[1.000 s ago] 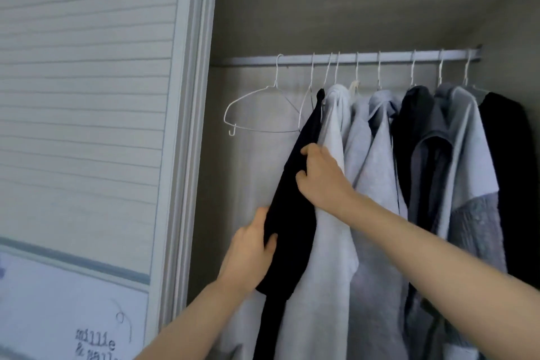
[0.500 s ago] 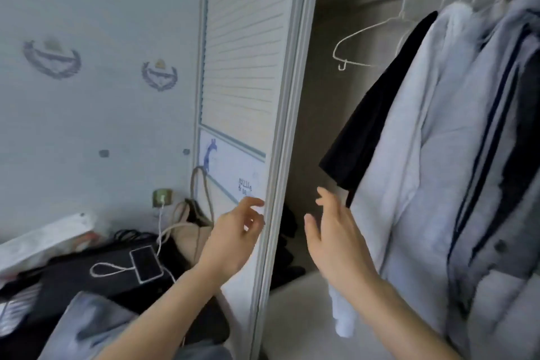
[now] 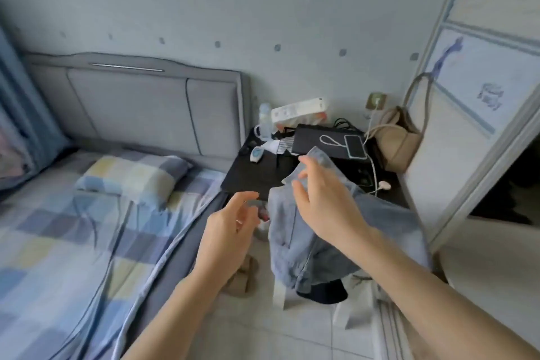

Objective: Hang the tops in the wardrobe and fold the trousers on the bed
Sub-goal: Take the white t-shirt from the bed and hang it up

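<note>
Two hands out before you, neither holding anything. Bed [image 3: 73, 228] at left, checked sheet. Your left hand [image 3: 230, 231] hovers, fingers loosely curled. Your right hand [image 3: 324, 202] spread above pale blue trousers [image 3: 292, 231], heaped beside black counter [image 3: 254, 175].

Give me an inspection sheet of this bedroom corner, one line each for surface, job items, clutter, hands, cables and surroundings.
Surface: bed with checked sheet and one pillow; no clothes on it.
Job's things: pale denim trousers heaped on a white stool, over a dark garment.
Clutter: black bedside table carrying a bottle, phone and small items.
Hands: left hand and right hand both open, empty, above the trousers.
Cables: white charging cable from the wall socket across the table.
Surroundings: patterned wall, beige bag, wardrobe door, slippers on the floor.
</note>
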The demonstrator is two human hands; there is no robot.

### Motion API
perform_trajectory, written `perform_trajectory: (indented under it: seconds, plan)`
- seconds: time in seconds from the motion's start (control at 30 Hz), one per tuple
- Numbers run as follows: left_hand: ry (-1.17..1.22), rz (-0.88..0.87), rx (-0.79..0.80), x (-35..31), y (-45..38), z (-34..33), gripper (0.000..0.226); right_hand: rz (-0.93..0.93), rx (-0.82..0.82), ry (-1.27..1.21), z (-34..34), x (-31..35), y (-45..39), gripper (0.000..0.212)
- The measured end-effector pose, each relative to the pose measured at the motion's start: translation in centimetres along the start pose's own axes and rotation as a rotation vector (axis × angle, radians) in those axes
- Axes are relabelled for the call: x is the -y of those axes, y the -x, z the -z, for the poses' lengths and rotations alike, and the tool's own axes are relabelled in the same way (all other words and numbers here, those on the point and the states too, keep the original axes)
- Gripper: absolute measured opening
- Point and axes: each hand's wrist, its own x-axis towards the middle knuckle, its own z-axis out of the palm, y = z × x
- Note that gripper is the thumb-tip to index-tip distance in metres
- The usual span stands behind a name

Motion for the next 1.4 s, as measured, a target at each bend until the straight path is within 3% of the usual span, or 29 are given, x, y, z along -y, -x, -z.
perform_trajectory:
  seconds: [0.2,0.33,0.5,0.7,0.9,1.1,1.4]
  plan:
    - [-0.092,0.257,-0.192,8.8,13.5,11.0,0.019,0.178,0.191,-0.189,-10.2,13.3,6.6,0.044]
    - [-0.148,0.463,-0.268,14.6,26.3,17.9,0.023,0.228,0.368,-0.266,-15.5,22.6,14.6,0.043]
    - [-0.196,0.743,-0.385,19.0,43.9,24.9,0.012,0.366,0.646,-0.295,-21.5,34.0,25.8,0.039]
    - [-0.057,0.984,-0.596,23.4,55.7,30.7,0.02,0.522,0.867,-0.265,-27.1,43.5,33.0,0.037]
    - [0.034,1.141,-0.696,29.6,59.8,36.2,0.013,0.592,1.014,-0.2,-33.2,51.6,33.8,0.036]
    - [0.037,1.271,-0.689,41.0,60.2,43.6,0.011,0.654,1.114,-0.127,-44.4,61.0,32.0,0.035]
    - [-0.082,1.37,-0.504,56.2,59.2,51.5,0.014,0.638,1.181,0.039,-61.6,69.5,29.5,0.024]
